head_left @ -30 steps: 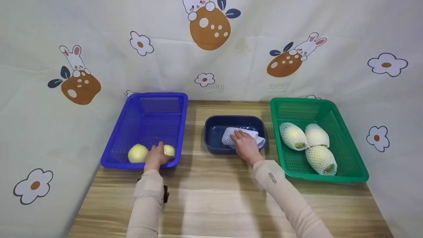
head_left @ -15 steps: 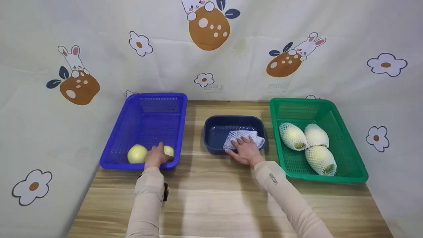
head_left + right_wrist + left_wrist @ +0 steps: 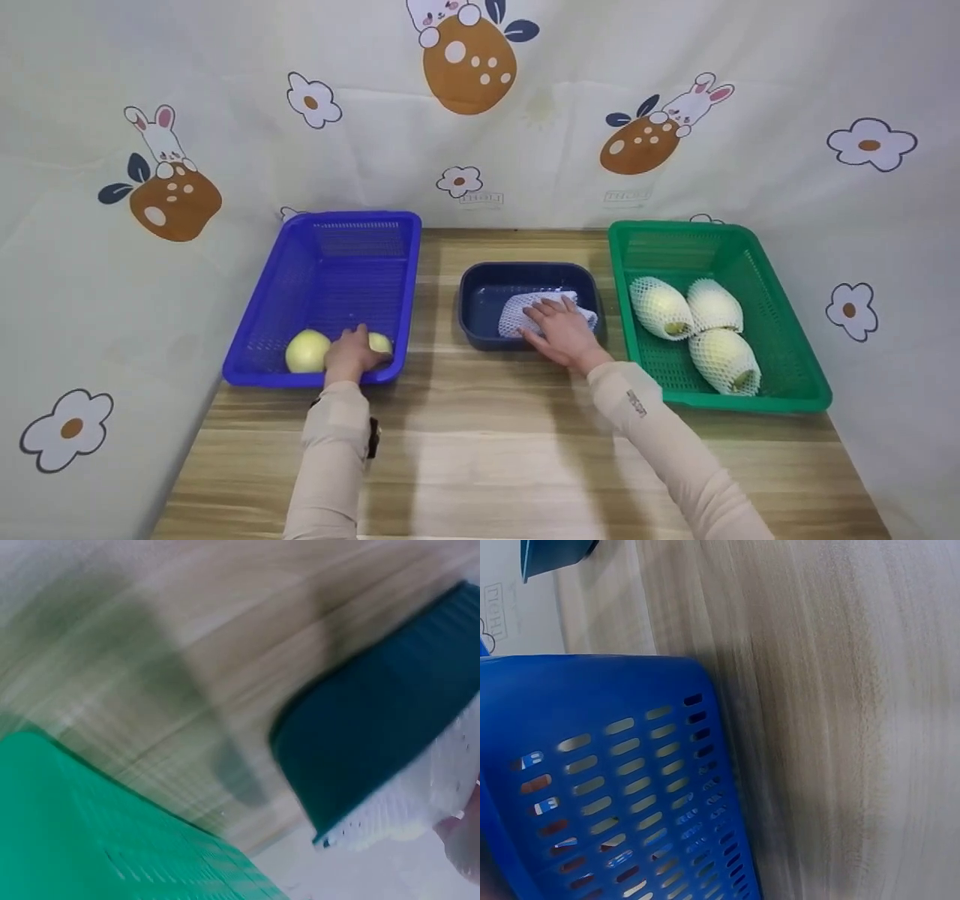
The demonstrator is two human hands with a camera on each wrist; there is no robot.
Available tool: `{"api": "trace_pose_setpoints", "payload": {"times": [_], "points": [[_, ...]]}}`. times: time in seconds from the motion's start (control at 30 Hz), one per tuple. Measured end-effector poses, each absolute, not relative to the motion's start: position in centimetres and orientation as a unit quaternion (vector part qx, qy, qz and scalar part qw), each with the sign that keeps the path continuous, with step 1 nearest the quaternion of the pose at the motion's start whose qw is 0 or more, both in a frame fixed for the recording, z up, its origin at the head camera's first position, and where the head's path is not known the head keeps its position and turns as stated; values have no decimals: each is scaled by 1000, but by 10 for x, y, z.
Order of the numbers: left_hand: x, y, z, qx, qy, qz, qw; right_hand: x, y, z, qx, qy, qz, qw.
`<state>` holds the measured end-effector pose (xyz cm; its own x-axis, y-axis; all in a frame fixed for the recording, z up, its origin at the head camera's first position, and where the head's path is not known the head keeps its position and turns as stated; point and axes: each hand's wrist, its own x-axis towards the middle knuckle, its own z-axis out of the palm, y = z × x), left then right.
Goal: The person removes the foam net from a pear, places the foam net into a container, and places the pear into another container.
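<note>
In the head view my left hand (image 3: 349, 355) reaches over the near rim of the blue basket (image 3: 251, 307), fingers and thumb curled round a round pale yellow-green fruit (image 3: 380, 343). A second such fruit (image 3: 307, 351) sits just left of the hand. My right hand (image 3: 564, 333) lies with fingers spread on white foam net sleeves (image 3: 516, 315) inside a small navy basin (image 3: 466, 304). Part of this hand shows at the right edge of the right wrist view, beside the net. The left wrist view mostly shows the basket's slotted outer wall (image 3: 630, 772).
To the right, a green basket (image 3: 795, 322) holds three fruits in foam nets (image 3: 724, 361). All the containers stand on a wood-grain table (image 3: 480, 465). Behind them hangs a pale curtain (image 3: 360, 150) printed with rabbits and flowers.
My right hand first lifted and spread its fingers off the foam net, then moved slightly right; the net has shifted and flattened a little. The left hand stays on the fruit.
</note>
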<state>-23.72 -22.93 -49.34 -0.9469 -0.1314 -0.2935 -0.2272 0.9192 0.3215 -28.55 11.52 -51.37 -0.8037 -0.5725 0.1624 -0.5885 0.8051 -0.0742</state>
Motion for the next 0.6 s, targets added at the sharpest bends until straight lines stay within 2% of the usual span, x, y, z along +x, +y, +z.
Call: {"api": "trace_pose_setpoints", "payload": {"times": [0.27,0.6], "points": [[-236,-225,-487,-97,975,166,116,-285,144,-483,312,-928,126,159],[-229,-198,-471,-58,980,185,-32,-274,211,-457,249,-929,155,225]]}}
